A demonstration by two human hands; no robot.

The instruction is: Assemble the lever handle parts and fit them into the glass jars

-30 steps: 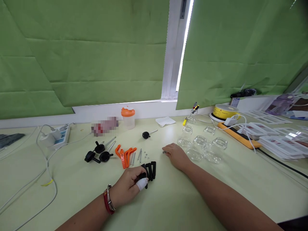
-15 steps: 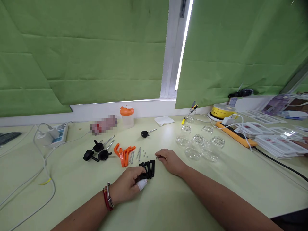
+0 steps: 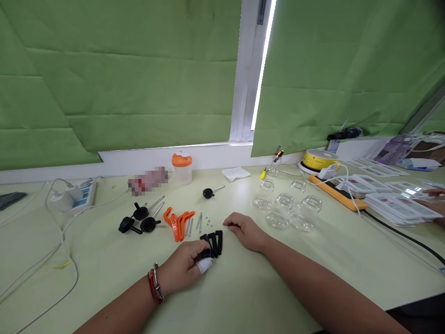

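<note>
My left hand (image 3: 186,265), with a white wrap on one digit, is closed on a black handle piece (image 3: 206,253). Right beside its fingertips several more black handle pieces (image 3: 219,242) lie side by side. My right hand (image 3: 247,232) rests on the table to their right, thumb and fingers pinched together; whatever is between the tips is too small or hidden. Small metal nuts (image 3: 207,221) and long screws (image 3: 199,222) lie between the hands and several orange handle-shaped parts (image 3: 178,225). Farther left are black lids with metal rods (image 3: 149,224).
Several clear glass jars (image 3: 278,218) stand to the right, near an orange power strip (image 3: 337,192) and stacked plastic cases (image 3: 399,206). At the back are an orange-lidded cup (image 3: 182,169), a tissue (image 3: 236,173) and screwdrivers (image 3: 273,162). Another person's hand (image 3: 433,199) is at the far right.
The view has shifted slightly. A small metal piece seen at my right fingertips earlier no longer shows clearly. My left hand keeps its hold on the black handle piece.
</note>
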